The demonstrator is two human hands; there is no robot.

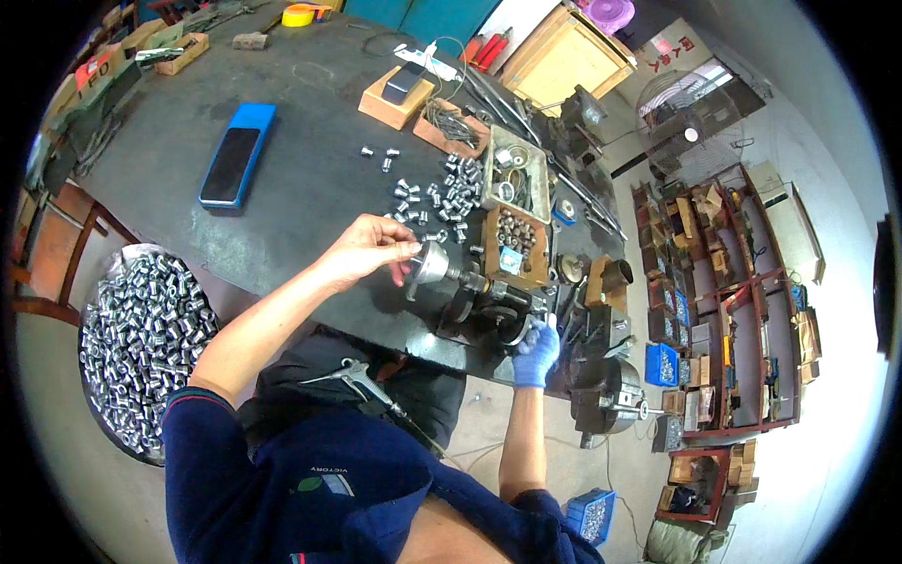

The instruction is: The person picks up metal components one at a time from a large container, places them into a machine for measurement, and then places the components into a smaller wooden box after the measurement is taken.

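My bare left hand [366,249] is at the left face of a round metal chuck [433,263] on a small bench fixture [484,305]. Its thumb and fingers are pinched together there; whatever is between them is hidden. My right hand [536,354], in a blue glove, is wrapped round a light-coloured handle [551,321] at the fixture's right end. Just beyond the chuck, loose shiny metal fittings [451,193] lie scattered on the dark bench. A wooden box of small metal parts [507,273] stands behind the fixture.
An air blow gun [362,383] lies across my lap. On the left is a large tub heaped with metal fittings [146,348]. A blue-cased phone [237,158] rests on the bench [310,141]. A bench vise [606,399] stands at the right, with shelves [742,310] beyond it.
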